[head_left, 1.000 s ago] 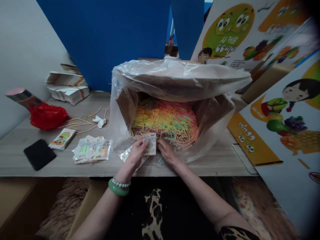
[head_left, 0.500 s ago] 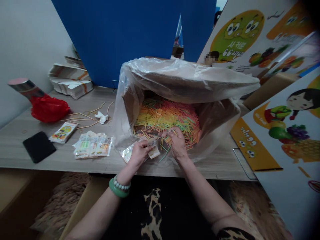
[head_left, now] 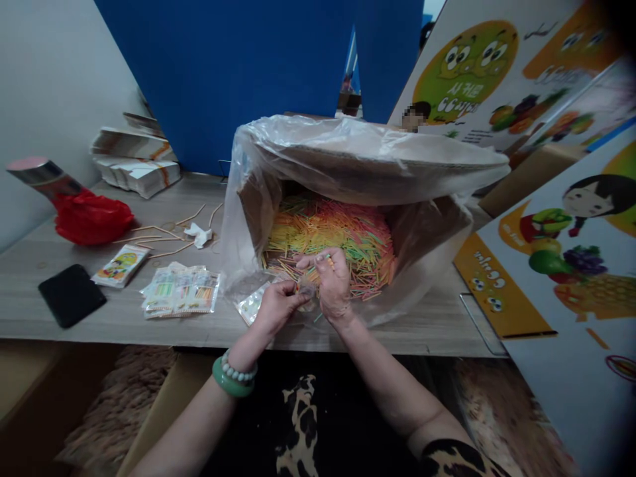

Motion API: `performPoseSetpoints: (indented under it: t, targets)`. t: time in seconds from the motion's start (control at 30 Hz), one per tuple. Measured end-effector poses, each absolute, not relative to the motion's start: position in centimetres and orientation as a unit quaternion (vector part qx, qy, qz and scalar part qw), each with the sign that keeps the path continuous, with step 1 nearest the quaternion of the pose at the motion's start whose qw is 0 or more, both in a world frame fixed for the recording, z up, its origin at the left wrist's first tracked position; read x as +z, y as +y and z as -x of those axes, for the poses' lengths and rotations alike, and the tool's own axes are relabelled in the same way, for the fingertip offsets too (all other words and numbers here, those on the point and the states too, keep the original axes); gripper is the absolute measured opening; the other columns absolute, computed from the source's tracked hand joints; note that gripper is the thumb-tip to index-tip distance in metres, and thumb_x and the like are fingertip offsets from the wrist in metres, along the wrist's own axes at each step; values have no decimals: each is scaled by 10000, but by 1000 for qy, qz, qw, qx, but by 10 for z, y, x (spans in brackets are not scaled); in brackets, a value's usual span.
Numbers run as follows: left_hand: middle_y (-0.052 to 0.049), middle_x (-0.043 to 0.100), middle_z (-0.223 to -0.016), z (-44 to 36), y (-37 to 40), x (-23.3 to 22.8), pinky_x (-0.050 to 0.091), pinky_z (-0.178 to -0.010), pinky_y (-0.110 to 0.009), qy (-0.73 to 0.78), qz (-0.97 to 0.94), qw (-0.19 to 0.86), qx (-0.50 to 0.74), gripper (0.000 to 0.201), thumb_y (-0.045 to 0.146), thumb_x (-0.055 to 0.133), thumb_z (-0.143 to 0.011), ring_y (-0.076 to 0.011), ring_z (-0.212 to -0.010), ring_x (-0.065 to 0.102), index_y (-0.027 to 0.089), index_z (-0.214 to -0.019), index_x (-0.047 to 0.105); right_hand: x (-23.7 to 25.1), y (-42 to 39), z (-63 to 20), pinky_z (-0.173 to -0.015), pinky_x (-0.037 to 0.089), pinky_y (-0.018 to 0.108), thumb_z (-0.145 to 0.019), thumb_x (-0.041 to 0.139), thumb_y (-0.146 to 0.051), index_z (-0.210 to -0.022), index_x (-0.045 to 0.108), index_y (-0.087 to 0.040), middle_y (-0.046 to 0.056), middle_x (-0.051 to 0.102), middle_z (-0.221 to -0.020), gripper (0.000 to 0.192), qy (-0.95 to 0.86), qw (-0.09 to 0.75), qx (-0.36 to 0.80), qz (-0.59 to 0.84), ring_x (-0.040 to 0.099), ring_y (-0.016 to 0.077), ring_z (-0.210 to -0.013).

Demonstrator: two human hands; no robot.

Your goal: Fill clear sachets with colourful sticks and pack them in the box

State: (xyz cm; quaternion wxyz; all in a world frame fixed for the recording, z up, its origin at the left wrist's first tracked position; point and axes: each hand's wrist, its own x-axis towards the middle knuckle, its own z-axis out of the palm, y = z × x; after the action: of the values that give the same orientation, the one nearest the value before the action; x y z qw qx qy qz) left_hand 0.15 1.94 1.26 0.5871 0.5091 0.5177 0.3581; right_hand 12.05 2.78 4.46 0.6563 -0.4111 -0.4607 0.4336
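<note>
My left hand point(head_left: 276, 306), a green bangle and beads on its wrist, pinches a small clear plastic packet point(head_left: 307, 290) at the front of an open carton. My right hand point(head_left: 334, 286) is just beside it, fingers curled around a few thin coloured sticks point(head_left: 328, 261); its fingertips are near the packet's mouth. Inside the carton lies a heap of thin sticks point(head_left: 338, 228) in yellow, orange, green and pink. A clear plastic liner point(head_left: 427, 265) drapes over the carton's sides. Under my left hand lies another printed packet point(head_left: 250, 305).
To the left are filled packets point(head_left: 181, 291), a printed card pack point(head_left: 120, 265), a black flat object point(head_left: 72, 295) and a red bag point(head_left: 94, 217). Folded cartons point(head_left: 136, 162) are stacked behind. Large printed boxes point(head_left: 561, 265) stand at the right, and a blue panel point(head_left: 238, 66) at the back.
My right hand has moved left and slightly up, closer to the packet, with the sticks in its fingers. My left hand keeps its hold on the packet. The view has shifted slightly.
</note>
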Motion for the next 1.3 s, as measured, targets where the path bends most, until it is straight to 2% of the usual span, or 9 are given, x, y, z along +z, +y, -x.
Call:
performPoseSetpoints:
  t: [0.13, 0.33, 0.57, 0.7, 0.77, 0.87, 0.93, 1.07, 1.3]
  targets:
    - [43, 506, -533, 1, 17, 18, 356, -386, -227, 492, -477, 636, 355, 305, 388, 774, -590, -78, -405, 414, 169, -585, 562, 33, 26, -127, -909, 491, 389, -920, 506, -411, -912, 423, -249, -3, 692, -739, 181, -460, 646, 450, 411, 684, 186, -848]
    - [9, 603, -631, 0, 15, 21, 403, -432, -235, 446, -456, 676, 369, 311, 407, 800, -620, -91, -466, 471, 139, -728, 686, 28, 22, -139, -671, 499, 285, -859, 505, -412, -821, 423, -239, 40, 731, -884, 195, -479, 541, 524, 451, 631, 167, -719]
    - [-24, 666, -743, -2, 17, 11, 443, -689, -251, 381, -442, 689, 429, 264, 385, 772, -719, -138, -714, 572, 125, -754, 744, 30, 25, -147, -966, 458, 373, -869, 540, -368, -786, 503, -218, 54, 711, -1076, 176, -592, 453, 532, 401, 624, 204, -1065]
    - [-43, 703, -807, 4, 21, 3, 455, -730, -266, 398, -335, 694, 497, 256, 344, 815, -672, -144, -733, 597, 132, -798, 747, 23, 29, -156, -1016, 433, 376, -830, 609, -419, -1065, 604, -238, 57, 649, -1233, 297, -609, 434, 530, 401, 585, 205, -1159]
    - [-62, 719, -845, 6, 23, 2, 460, -748, -272, 387, -321, 702, 505, 284, 343, 819, -676, -154, -762, 613, 127, -848, 754, 15, 30, -159, -1016, 430, 373, -795, 625, -398, -1086, 624, -237, 56, 653, -1219, 332, -579, 454, 525, 429, 591, 204, -1143]
    - [-84, 728, -881, 7, 24, 4, 468, -772, -287, 360, -327, 715, 502, 312, 360, 803, -708, -179, -818, 636, 120, -903, 758, 5, 30, -159, -920, 465, 361, -743, 629, -362, -801, 656, -199, 33, 697, -922, 174, -579, 421, 490, 497, 628, 201, -930]
    - [-86, 729, -895, 7, 24, 4, 469, -780, -288, 353, -325, 715, 508, 308, 360, 793, -724, -180, -832, 640, 123, -917, 756, 3, 28, -159, -832, 478, 334, -776, 589, -393, -745, 649, -192, 19, 669, -799, 212, -572, 424, 472, 520, 612, 186, -823]
    - [-67, 723, -847, 5, 21, 4, 471, -743, -282, 364, -305, 701, 532, 308, 374, 798, -708, -156, -753, 620, 132, -889, 744, 2, 25, -159, -842, 477, 332, -822, 586, -426, -908, 711, -196, 32, 700, -893, 275, -602, 427, 471, 484, 619, 193, -870]
    - [-95, 731, -871, 13, 10, 16, 484, -721, -322, 375, -358, 665, 538, 341, 413, 781, -717, -204, -765, 618, 132, -910, 768, -10, 28, -137, -994, 440, 409, -803, 647, -362, -942, 761, -215, 50, 732, -1089, 232, -627, 429, 471, 449, 631, 248, -1064]
